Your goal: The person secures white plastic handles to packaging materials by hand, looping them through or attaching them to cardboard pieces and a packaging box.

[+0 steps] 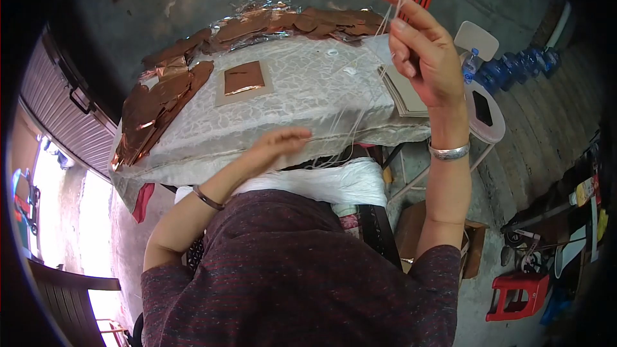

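My right hand [425, 48] is raised high above the table's right side, its index finger stretched out and thumb bent in. White string [400, 4] loops round that index finger, and thin strands [366, 106] trail down toward my lap. Across my lap lies a thick hank of white string [347, 178]. My left hand [277, 146] hovers at the table's near edge, fingers stretched out, apparently holding nothing. Further back on the table, a shiny copper-coloured foil sheet [245, 77] rests on a beige card [268, 87].
Stacks of copper-coloured foil [157, 106] line the left and back edges of the cloth-covered table [308, 83]. A pile of beige cards [402, 93] lies at its right. Beside it, a white stool [495, 130] holds a phone [482, 109] and a water bottle [471, 64]. A red stool [519, 297] stands lower right.
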`<state>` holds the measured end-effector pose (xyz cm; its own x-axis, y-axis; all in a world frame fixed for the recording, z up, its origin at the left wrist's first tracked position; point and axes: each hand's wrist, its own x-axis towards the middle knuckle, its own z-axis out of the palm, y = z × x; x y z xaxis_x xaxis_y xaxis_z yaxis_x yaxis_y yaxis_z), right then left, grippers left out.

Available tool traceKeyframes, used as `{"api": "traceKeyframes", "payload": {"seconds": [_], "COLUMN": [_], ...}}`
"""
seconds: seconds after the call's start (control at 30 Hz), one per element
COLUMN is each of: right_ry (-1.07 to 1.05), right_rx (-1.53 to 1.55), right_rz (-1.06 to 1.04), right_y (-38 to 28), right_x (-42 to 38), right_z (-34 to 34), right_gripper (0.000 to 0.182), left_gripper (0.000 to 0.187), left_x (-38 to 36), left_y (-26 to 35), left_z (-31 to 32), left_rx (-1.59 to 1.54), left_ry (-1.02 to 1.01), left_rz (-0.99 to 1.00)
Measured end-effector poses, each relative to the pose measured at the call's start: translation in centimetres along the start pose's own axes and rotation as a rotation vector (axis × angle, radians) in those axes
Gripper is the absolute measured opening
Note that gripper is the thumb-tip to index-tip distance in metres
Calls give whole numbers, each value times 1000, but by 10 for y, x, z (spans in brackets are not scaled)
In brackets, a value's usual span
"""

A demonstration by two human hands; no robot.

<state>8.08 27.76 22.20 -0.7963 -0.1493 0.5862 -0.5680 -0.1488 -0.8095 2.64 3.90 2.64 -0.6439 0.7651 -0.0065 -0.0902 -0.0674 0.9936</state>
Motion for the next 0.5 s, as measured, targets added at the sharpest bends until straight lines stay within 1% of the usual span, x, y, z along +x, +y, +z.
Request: {"api": "traceKeyframes", "payload": {"seconds": [0.03,0.07,0.13,0.2,0.23,0.27,0.3,0.33,0.37,0.4,0.47,0.5], "right_ry": [1,-42,-97,-131,-121,-130,-81,-29,57,62,114,124], "right_rx": [-4,1,8,-25,-30,-30,-50,-70,-62,-63,45,45], "right_rz": [1,13,27,79,80,78,41,4,-24,-26,-91,-86], "right_y": [1,3,6,9,10,12,12,11,6,1,-9,-11], "right_x": [-1,-2,-2,-4,-5,-4,-3,-3,-2,-1,0,1], "right_z": [1,2,7,16,21,21,18,14,7,-3,-26,-36], "right_gripper": [38,37,37,38,38,38,38,39,39,39,40,40], "left_gripper": [46,55,66,61,61,53,46,46,36,30,27,28], "left_x": [5,9,23,33,38,44,46,42,35,29,21,16], "left_y": [18,41,84,116,122,126,128,124,115,103,63,46], "left_z": [-2,-3,10,37,49,61,67,69,72,74,63,55], "left_rx": [46,92,179,255,255,281,308,311,346,380,268,372], "left_ry": [59,121,81,33,43,-44,-134,-135,-124,-116,-83,-56], "left_rz": [85,171,386,542,547,568,586,590,404,215,230,208]}}
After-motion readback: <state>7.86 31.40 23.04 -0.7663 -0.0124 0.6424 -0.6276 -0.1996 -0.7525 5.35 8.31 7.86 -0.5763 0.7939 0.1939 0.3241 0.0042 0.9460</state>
